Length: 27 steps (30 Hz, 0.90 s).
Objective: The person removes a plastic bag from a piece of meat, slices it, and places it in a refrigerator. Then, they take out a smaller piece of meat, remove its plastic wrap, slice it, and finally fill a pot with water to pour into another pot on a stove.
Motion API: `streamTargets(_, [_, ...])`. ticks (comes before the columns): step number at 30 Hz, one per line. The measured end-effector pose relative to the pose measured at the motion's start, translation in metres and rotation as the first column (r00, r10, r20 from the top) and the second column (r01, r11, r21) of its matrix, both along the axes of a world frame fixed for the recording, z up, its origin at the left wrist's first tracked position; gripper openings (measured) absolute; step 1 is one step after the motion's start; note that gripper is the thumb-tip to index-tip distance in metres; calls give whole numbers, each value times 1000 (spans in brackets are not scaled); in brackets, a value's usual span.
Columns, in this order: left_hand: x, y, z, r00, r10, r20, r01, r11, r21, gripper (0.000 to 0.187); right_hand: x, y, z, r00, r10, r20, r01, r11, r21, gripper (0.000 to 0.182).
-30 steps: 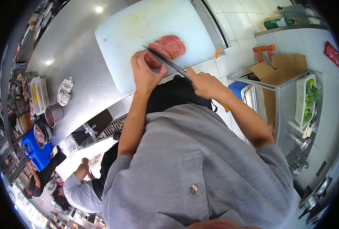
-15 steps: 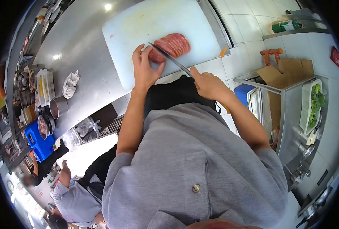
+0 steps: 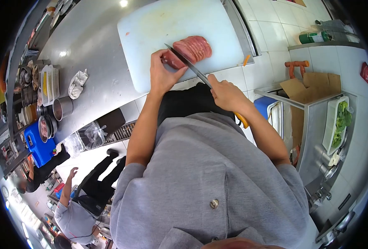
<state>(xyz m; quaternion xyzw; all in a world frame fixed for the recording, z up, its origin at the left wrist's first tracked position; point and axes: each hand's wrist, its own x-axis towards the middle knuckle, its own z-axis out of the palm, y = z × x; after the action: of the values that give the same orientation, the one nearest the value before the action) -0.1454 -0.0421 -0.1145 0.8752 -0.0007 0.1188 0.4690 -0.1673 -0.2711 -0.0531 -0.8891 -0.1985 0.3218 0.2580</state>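
A piece of raw red meat lies on the white cutting board, its right part cut into a row of overlapping meat slices. My left hand grips the uncut meat chunk at its left side, thumb at the near edge and fingers at the far edge. In my right hand is a knife, my fingers wrapped round its handle. The blade lies slantwise between the chunk and the slices, its tip pointing to the far left.
On the steel counter are a crumpled white cloth, a metal pot and a white basket. To the right, leafy greens fill a white tray near a cardboard box. Two people, one in grey, are at lower left.
My left fingers have drawn in and curl closer round the meat chunk. The knife stays at the cut. The person in grey has moved, with legs now apart.
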Motion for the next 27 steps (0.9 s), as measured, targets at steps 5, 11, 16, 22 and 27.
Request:
streamTargets(5, [-7,-22,-5,993,-12,120,14,1000,-8,75,0,-3,6,997,-10,73,14,998,-58,24])
streamTargets(11, [-11,-10,-14,990,-66,124,81,989,-125,72,5,4,12,999,-13,47,16,997,-81,23])
streamTargets(16, [-9,-9,-12,987,-25,158,38,996,-85,65,10,12,14,999,4,49,2,993,-115,23])
streamTargets(22, [10,5,-4,873,-248,421,184,965,186,43,12,19,15,997,37,74,-25,986,-165,26])
streamTargets(27, [14,7,-9,872,-239,427,193,970,149,43,10,17,31,996,-24,81,34,992,-124,23])
